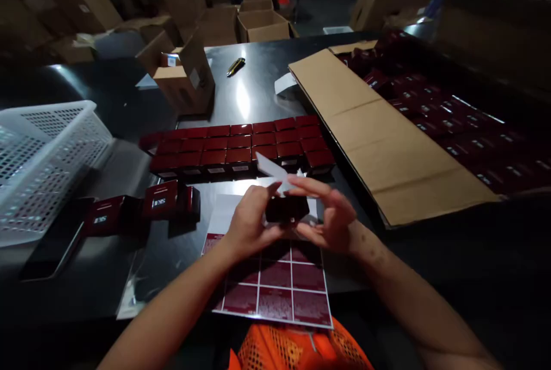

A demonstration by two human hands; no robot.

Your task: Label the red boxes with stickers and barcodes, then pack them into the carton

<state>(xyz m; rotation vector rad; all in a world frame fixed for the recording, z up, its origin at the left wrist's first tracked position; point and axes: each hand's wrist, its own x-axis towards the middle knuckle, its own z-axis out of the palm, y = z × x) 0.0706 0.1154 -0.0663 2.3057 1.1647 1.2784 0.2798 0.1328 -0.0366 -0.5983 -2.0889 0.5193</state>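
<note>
In the head view a small dark red box point(287, 209) is held in front of me, with white flaps point(271, 168) standing up from its top. My left hand point(252, 221) grips it from the left, thumb near the flaps. My right hand point(329, 212) is closed on its right side, fingertips at the white flaps and thumb at the lower corner; its fingers are slightly blurred. Beneath both hands lies a sheet of dark red labels point(275, 303) on the table. Rows of dark red boxes point(239, 156) stand just beyond.
Two loose boxes point(161, 201) point(104, 216) and a phone point(54, 244) lie left, beside a white basket point(51, 169). A small carton point(185, 83) and a cutter point(236, 66) are farther back. At right, a large carton point(344, 123) holds many dark red boxes.
</note>
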